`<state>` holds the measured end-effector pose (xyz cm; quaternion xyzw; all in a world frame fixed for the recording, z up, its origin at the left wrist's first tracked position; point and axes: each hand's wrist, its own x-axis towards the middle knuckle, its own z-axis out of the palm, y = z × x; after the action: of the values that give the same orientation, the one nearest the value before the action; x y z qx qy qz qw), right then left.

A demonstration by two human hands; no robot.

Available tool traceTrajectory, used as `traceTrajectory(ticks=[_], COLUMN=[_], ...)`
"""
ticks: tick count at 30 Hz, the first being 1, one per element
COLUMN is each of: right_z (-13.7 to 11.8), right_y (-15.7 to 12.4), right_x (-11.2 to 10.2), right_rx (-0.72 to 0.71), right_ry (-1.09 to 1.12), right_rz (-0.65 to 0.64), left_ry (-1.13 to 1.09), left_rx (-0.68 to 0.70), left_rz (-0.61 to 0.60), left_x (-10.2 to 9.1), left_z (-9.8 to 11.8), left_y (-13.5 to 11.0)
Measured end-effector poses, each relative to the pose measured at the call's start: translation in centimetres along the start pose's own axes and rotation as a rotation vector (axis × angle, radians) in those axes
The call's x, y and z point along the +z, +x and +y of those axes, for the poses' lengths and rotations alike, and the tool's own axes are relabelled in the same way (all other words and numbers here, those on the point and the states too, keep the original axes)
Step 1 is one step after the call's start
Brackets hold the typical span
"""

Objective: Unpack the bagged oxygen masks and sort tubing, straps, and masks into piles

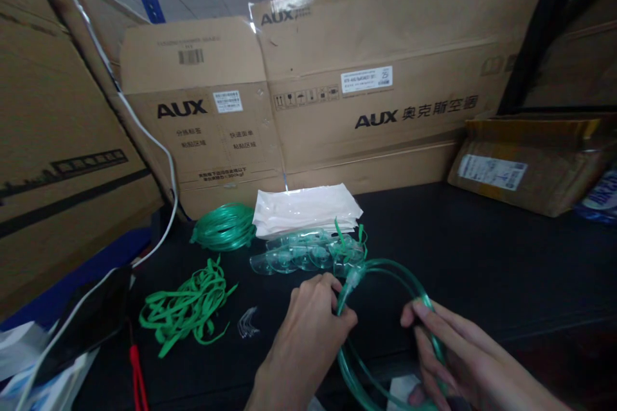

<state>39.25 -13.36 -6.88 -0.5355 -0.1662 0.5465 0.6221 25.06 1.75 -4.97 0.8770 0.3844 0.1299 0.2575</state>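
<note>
My left hand (311, 327) pinches a loop of green plastic tubing (402, 271) just below its clear connector (355, 275). On the loop's other side my right hand (446, 340) has its fingers wrapped round the same tubing. Behind the connector lies a row of clear green-tinted oxygen masks (301, 255), the rightmost with a green strap (343, 239) on it. Left of my left hand are a few thin metal strips (247, 323) and a tangled heap of green elastic straps (186, 311). The bottom of the loop runs partly out of view.
Behind the masks sit a stack of white pouches (306, 209) and a coil of green tubing (225, 226). Large cardboard boxes (318, 135) wall the black table (482, 257). A white cable (166, 157) hangs at left; a taped carton (535, 160) stands at right.
</note>
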Motion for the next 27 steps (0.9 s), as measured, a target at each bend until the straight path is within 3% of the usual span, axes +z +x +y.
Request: traceTrajectory(ticks=[10,17,19,23,27], right_z=[-0.1,-0.9,-1.0,-1.6,-2.5], right_y=[1.3,2.9,3.9,4.8,3.7], right_x=[0.2,1.8,2.2,3.1,3.5], right_rx=[-0.086,-0.131,-0.208,-0.385,-0.345], right_ry=[-0.085,-0.33,-0.418,-0.458,-0.423], right_rz=[0.008,0.07,0.064,-0.05,-0.181], left_ry=[-0.14,0.003,0.009,0.004,-0.158], left_rx=[0.045,0.103,0.13,0.24,0.321], left_rz=[0.035,0.043,0.078,0.161,0.238], left_x=[-0.2,0.3,0.8,1.4,0.9], left_z=[0.2,1.4,1.1,0.2,0.2], left_y=[-0.3,-0.8,-0.5,0.0,0.2])
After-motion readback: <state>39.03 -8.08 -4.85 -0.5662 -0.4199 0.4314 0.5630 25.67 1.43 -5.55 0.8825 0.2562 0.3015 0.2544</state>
